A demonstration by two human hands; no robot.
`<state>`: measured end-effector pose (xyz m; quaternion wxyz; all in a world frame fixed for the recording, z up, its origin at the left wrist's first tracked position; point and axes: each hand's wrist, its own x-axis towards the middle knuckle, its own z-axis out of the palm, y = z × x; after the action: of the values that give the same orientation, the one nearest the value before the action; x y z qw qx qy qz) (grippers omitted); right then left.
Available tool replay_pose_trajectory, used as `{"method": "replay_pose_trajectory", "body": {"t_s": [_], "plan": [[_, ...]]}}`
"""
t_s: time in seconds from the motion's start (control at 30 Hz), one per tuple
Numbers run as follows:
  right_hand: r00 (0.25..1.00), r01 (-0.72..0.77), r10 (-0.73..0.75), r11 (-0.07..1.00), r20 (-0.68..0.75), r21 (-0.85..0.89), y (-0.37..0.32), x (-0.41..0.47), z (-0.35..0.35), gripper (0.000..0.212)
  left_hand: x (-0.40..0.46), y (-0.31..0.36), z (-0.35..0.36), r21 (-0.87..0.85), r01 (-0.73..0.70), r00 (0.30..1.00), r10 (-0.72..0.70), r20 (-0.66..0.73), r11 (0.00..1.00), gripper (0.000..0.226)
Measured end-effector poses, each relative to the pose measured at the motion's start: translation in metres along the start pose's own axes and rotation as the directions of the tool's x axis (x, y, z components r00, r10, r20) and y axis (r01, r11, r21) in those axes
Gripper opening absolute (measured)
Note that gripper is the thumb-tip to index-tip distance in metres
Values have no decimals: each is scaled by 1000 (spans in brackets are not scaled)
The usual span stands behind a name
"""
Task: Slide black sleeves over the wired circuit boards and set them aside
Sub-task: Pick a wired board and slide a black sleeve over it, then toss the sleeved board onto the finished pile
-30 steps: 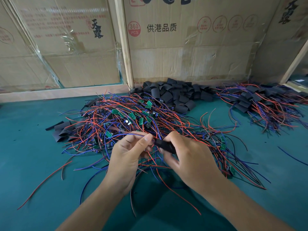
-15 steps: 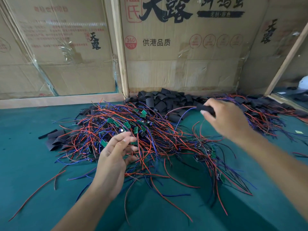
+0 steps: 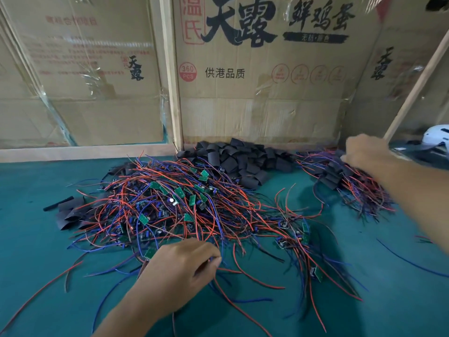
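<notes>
A big tangle of red and blue wires with small green circuit boards (image 3: 177,190) lies mid-table. Behind it is a heap of loose black sleeves (image 3: 243,159). At the back right sits a pile of sleeved boards (image 3: 340,181) with wires trailing forward. My left hand (image 3: 179,266) is at the tangle's near edge, its fingers curled down into the wires. My right hand (image 3: 362,152) reaches over the far end of the sleeved pile, back to the camera. Its fingertips touch the black sleeves there, and what it holds is hidden.
The green table mat (image 3: 36,239) stretches left and front. A few flat black sleeves (image 3: 70,215) lie at the tangle's left. Taped cardboard walls (image 3: 255,113) and a wooden post (image 3: 172,93) close off the back. A white rounded object (image 3: 437,137) sits at far right.
My right hand carried the sleeved board from the middle to the back-right pile. My left hand let go of it and dropped to the front of the tangle, fingers curling into the wires.
</notes>
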<state>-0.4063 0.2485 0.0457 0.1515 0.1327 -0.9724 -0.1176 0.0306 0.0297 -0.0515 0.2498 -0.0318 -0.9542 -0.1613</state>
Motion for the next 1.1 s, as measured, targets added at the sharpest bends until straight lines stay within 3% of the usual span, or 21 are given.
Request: {"method": "replay_pose_trajectory", "body": {"t_s": [0.1, 0.2, 0.33, 0.53, 0.73, 0.83, 1.1], "plan": [[998, -30, 33, 997, 49, -69, -7, -7, 13, 19, 2, -4, -4, 81, 8, 1000, -5, -27, 997, 28], [995, -73, 67, 993, -70, -88, -23, -8, 2, 27, 3, -9, -9, 138, 66, 997, -59, -53, 988, 34], [989, 129, -120, 985, -85, 111, -72, -16, -18, 22, 2, -10, -7, 152, 67, 998, -64, -30, 986, 36], [912, 361, -408, 845, 38, 395, -164, -53, -4, 22, 0, -13, -5, 131, 89, 996, -91, 4, 987, 39], [973, 157, -225, 821, 58, 549, -188, -43, 25, 49, 1, -16, -6, 167, 88, 996, -85, -22, 982, 36], [943, 221, -321, 798, 84, 561, -186, -30, 34, 57, 0, -18, -6, 161, 94, 995, -96, 4, 983, 37], [907, 335, -419, 778, 42, 532, -196, -18, 41, 49, 0, -17, -3, 177, 93, 995, -97, 15, 980, 34]]}}
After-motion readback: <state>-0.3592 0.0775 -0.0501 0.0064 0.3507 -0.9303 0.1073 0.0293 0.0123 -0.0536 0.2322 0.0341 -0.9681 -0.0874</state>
